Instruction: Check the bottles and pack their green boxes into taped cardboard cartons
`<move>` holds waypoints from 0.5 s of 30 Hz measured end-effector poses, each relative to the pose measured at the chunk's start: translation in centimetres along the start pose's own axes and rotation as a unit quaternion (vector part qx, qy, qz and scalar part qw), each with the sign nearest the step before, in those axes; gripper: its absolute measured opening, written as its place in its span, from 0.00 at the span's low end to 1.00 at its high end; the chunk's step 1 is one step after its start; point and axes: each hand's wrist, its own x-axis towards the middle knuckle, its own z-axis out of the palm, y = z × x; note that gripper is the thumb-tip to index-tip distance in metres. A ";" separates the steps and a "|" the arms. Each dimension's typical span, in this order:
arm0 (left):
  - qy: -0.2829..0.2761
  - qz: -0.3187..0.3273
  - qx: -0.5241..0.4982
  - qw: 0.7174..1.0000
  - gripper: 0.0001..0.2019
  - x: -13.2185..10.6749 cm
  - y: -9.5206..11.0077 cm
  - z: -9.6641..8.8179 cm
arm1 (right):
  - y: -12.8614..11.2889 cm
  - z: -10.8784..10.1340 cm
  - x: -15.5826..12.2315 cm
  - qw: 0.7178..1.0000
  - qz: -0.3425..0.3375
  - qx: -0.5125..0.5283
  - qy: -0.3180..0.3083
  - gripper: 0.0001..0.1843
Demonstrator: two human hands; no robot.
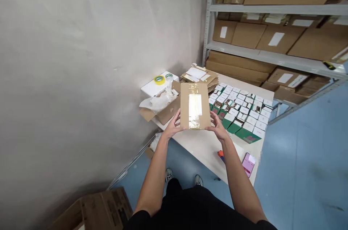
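Between my two hands is a flat brown cardboard box (184, 106) with a white label and clear tape along its middle. My left hand (173, 127) grips its lower left edge, thumb at the near side. At the lower right edge, my right hand (216, 127) holds it the same way. The box is above the white table (195, 144), and its underside is hidden. Behind it lies a stack of flattened cardboard (213, 79) with white papers on top. To the right stand many small white and green boxes (246, 110) in rows, some with open tops.
An open carton (168, 114) with white wrapping stands left, near a yellow tape roll (159, 79) on a white box. A pink phone (248, 164) and an orange-and-blue tool (221, 155) lie near the table's right end. Shelves (272, 54) hold cartons behind; a large carton (100, 210) is on the floor.
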 end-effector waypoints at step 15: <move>0.301 0.083 0.046 0.949 0.60 -24.3 7.1 -9.8 | -7.2 22.4 -0.7 0.952 -0.090 -0.031 -0.292 0.54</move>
